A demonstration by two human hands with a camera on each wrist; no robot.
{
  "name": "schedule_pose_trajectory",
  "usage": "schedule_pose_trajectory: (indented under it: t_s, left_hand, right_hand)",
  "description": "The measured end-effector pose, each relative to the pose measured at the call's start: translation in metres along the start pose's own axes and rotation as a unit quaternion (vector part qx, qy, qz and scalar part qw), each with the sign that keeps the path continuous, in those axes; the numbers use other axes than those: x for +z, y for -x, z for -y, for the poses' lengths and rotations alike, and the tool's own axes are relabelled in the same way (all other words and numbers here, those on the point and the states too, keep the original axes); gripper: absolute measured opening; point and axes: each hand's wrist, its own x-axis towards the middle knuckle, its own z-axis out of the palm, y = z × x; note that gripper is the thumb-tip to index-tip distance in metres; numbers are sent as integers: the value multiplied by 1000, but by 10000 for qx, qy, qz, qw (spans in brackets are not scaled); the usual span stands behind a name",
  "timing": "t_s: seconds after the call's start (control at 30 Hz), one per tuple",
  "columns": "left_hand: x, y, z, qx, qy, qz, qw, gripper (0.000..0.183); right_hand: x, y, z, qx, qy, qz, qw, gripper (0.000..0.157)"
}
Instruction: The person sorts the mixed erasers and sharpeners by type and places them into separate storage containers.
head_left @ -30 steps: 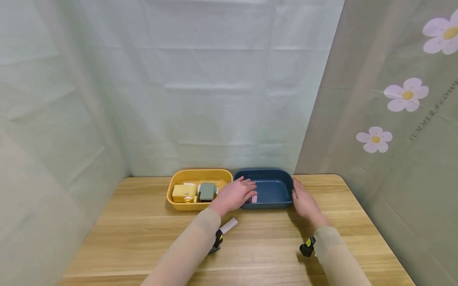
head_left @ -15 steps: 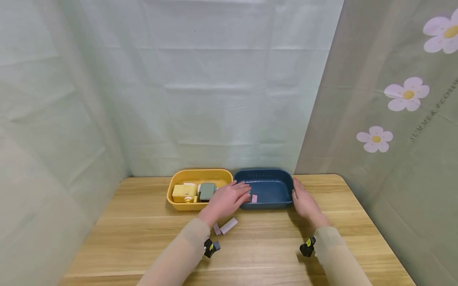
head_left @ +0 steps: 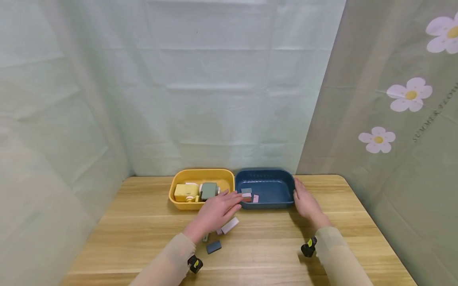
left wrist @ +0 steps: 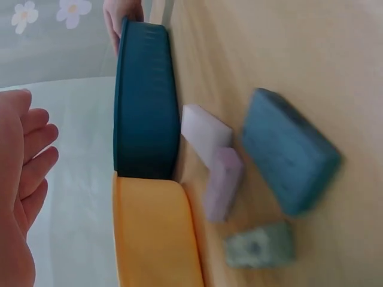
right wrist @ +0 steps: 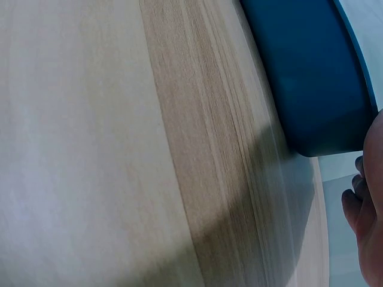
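The left hand [head_left: 216, 210] is stretched out, holding nothing; the right hand [head_left: 305, 201] rests against the blue bin [head_left: 273, 206]. A few blocks [head_left: 246, 190] lie inside; four loose blocks [left wrist: 287, 152] remain on the table [head_left: 268, 254], so I'd call it half done.

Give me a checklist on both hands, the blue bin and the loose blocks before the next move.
1. Left hand free: ok, it holds nothing and its fingers are extended.
2. Right hand at the blue bin: ok, it touches the right end.
3. Room in the bin: ok, small pieces sit toward its left, with bare floor to the right.
4. Table clear of blocks: not ok, white, purple, dark blue and gray-green ones lie there.
5. White and purple blocks apart: cannot tell, they overlap in the left wrist view.
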Motion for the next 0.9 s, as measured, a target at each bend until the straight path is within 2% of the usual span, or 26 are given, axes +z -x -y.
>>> schedule_pose_trajectory:
  t_s: [0.23, 0.53, 0.67, 0.9]
  left_hand:
    - [-3, 30, 0, -267, 217, 167, 9993, 36]
    - [-6, 61, 0, -403, 240, 231, 9986, 36]
    - [-4, 71, -2, -528, 233, 430, 9974, 36]
    - [3, 89, -8, -557, 252, 773, 9951, 34]
  right_hand:
    - [1, 0, -2, -16, -23, -4, 10000, 56]
    - [1, 0, -2, 8, 4, 8, 10000, 56]
    - [0, -1, -2, 13, -8, 11, 10000, 56]
    - [2, -1, -4, -12, -7, -4, 10000, 56]
